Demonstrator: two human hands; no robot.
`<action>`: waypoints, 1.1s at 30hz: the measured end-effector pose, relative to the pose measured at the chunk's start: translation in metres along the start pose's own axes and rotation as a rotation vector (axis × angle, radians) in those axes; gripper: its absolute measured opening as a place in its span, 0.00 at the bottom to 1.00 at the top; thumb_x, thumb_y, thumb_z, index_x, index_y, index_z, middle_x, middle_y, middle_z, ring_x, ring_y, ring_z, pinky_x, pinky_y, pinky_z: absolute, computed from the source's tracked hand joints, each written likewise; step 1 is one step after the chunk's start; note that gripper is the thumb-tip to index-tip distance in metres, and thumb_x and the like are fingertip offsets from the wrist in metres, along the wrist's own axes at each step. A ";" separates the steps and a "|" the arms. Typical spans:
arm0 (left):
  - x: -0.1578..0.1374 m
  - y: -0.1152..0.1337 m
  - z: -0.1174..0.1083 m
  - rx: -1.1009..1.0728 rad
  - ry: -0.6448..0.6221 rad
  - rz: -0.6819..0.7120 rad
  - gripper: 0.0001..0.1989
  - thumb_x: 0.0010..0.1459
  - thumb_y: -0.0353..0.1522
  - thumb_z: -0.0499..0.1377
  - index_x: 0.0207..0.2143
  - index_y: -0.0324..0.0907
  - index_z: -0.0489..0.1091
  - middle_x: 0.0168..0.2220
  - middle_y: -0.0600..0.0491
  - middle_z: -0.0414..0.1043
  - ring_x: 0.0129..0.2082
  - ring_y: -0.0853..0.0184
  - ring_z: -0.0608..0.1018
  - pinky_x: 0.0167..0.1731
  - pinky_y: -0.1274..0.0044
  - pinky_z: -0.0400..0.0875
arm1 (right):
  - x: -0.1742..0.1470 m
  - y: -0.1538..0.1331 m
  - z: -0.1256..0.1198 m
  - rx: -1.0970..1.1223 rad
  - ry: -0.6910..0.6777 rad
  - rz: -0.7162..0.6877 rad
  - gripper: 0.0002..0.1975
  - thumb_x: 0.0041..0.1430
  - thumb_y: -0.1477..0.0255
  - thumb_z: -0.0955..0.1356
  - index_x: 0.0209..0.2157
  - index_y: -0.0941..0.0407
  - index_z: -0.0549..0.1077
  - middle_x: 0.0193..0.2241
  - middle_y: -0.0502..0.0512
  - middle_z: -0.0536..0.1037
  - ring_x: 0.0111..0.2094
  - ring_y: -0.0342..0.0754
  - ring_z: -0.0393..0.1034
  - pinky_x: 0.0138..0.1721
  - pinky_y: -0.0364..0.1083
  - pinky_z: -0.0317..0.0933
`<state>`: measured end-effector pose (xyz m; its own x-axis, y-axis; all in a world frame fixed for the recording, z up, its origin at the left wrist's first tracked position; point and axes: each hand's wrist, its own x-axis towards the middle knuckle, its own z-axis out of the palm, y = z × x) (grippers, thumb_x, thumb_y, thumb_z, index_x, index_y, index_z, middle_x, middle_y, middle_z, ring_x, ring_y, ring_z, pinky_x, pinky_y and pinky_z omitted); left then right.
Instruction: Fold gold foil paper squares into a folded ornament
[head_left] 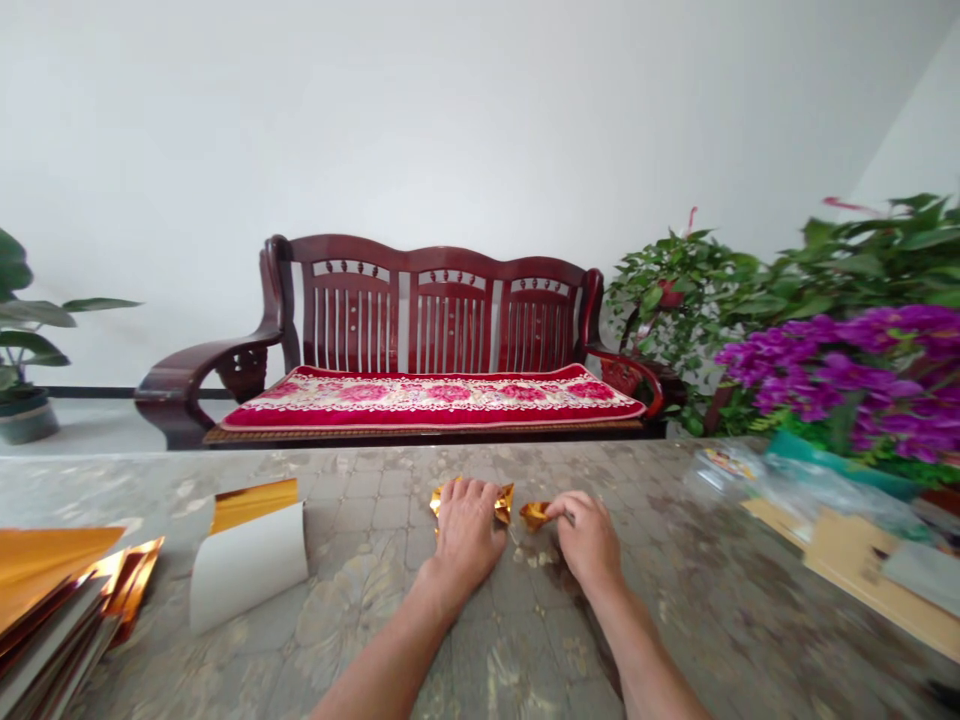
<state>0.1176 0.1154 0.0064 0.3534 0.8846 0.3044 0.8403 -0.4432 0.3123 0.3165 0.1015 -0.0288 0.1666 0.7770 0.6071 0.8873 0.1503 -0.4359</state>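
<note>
My left hand (469, 525) lies over a crumpled piece of gold foil paper (504, 503) on the table, its fingers close together and bent down onto it. Shiny corners of the foil stick out on both sides of the fingers; the middle is hidden under the hand. Just to the right, my right hand (589, 540) pinches a smaller piece of folded gold foil paper (533, 515) between thumb and fingers. A small gap separates the two foil pieces at table level.
Left on the patterned table (360, 610) are a curled sheet of gold-backed paper (251, 565) and a stack of gold foil sheets (82, 620). Cardboard (847, 550), clear plastic wrap (810, 485) and purple flowers (862, 380) stand right. Behind is a wooden bench (442, 265).
</note>
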 end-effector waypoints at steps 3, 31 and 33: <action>0.000 -0.001 0.001 0.004 -0.005 0.018 0.21 0.50 0.31 0.60 0.49 0.48 0.70 0.45 0.49 0.75 0.51 0.55 0.70 0.55 0.65 0.55 | 0.005 -0.009 0.001 0.050 -0.053 -0.048 0.14 0.49 0.81 0.61 0.20 0.52 0.73 0.32 0.51 0.76 0.37 0.48 0.69 0.39 0.45 0.60; -0.002 -0.001 0.014 0.009 0.058 0.106 0.17 0.53 0.27 0.57 0.46 0.45 0.70 0.40 0.50 0.77 0.48 0.57 0.74 0.61 0.61 0.49 | 0.033 0.000 0.047 0.320 0.026 -0.069 0.11 0.47 0.77 0.58 0.21 0.53 0.70 0.29 0.54 0.74 0.34 0.48 0.70 0.40 0.45 0.62; -0.002 -0.001 0.014 0.008 0.059 0.109 0.17 0.53 0.28 0.57 0.46 0.45 0.70 0.40 0.50 0.77 0.48 0.57 0.74 0.61 0.61 0.49 | 0.033 0.000 0.047 0.318 0.019 -0.060 0.11 0.47 0.77 0.58 0.21 0.53 0.70 0.30 0.54 0.74 0.34 0.48 0.70 0.40 0.45 0.63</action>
<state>0.1217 0.1158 -0.0074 0.4183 0.8209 0.3888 0.8013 -0.5351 0.2676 0.3017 0.1558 -0.0401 0.1288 0.7498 0.6490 0.7175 0.3813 -0.5829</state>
